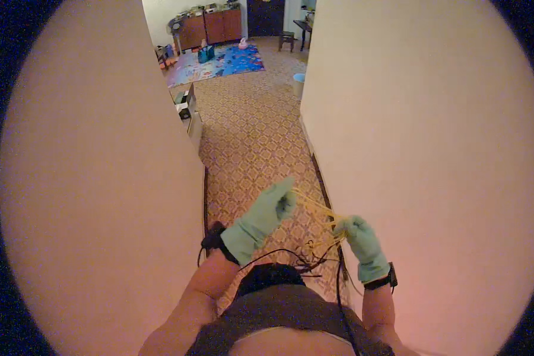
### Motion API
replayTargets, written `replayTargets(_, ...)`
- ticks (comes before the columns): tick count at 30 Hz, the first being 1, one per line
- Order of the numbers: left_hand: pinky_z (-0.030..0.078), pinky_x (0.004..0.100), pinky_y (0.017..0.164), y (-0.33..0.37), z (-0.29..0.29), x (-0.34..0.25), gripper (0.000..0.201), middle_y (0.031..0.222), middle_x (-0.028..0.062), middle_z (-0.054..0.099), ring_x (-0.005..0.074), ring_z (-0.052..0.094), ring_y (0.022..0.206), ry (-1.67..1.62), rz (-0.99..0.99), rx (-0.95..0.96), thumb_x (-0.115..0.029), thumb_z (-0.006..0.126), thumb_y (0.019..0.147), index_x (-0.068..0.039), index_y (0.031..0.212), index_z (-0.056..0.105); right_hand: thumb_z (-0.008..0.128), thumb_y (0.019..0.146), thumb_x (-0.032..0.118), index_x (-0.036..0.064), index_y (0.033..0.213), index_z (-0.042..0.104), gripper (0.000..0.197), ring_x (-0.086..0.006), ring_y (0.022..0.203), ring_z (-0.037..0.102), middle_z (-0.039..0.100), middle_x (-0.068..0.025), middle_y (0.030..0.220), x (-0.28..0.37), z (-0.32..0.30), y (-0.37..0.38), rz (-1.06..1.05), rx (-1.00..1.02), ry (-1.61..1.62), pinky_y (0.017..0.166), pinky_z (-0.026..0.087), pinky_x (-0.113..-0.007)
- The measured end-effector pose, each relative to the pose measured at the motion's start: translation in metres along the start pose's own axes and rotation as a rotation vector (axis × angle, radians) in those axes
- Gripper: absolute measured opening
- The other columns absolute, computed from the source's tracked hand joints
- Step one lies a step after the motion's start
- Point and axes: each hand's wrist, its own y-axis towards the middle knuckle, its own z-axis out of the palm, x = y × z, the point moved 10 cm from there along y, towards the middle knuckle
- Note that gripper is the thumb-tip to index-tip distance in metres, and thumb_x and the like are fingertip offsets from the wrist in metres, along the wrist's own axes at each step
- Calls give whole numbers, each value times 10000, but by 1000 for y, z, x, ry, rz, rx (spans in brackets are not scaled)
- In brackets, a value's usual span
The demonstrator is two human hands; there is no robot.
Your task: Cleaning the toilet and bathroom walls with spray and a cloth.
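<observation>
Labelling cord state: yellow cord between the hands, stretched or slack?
Mostly stretched: the yellow cord runs nearly straight from left hand to right hand; looser yellow loops show near the right.

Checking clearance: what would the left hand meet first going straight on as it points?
Probably the wall on the right: the gloved left hand points forward and rightward, and that line crosses above the patterned floor to the wall. One view leaves depth unclear.

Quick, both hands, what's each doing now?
Left hand: closed, pinching yellow string.
Right hand: closed, gripping the same yellow string.
</observation>
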Motion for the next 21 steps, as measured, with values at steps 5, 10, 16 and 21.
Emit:
replayTargets(5,400,218,531,175,-110,-73,290,699,-47,560,73,506,560,127,166,-158,-383,623,942,-139,788,600,584,978,229,31,978,579,198,-185,817,592,613,-68,856,9,1,274,57,112,128,781,498,-336)
replayTargets(10,413,219,562,307,-174,-162,351,849,-25,583,74,517,631,227,158,-513,-359,658,923,-84,1128,583,601,968,245,44,983,607,202,-141,800,579,624,-32,864,66,55,534,-22,372,53,766,485,-297)
replayTargets(16,460,222,641,493,-163,-325,674,1087,31,576,93,550,803,508,454,-495,-251,704,893,-40,1417,338,613,960,269,72,1002,637,203,-97,826,568,635,4,908,95,134,758,9,792,-194,759,475,-266)
replayTargets(21,443,237,704,690,-131,-437,508,1018,-37,555,73,509,846,527,508,-11,-273,685,894,-86,1318,477,618,959,236,62,1049,632,196,-105,881,593,646,-5,937,113,178,938,211,902,25,802,486,-261)
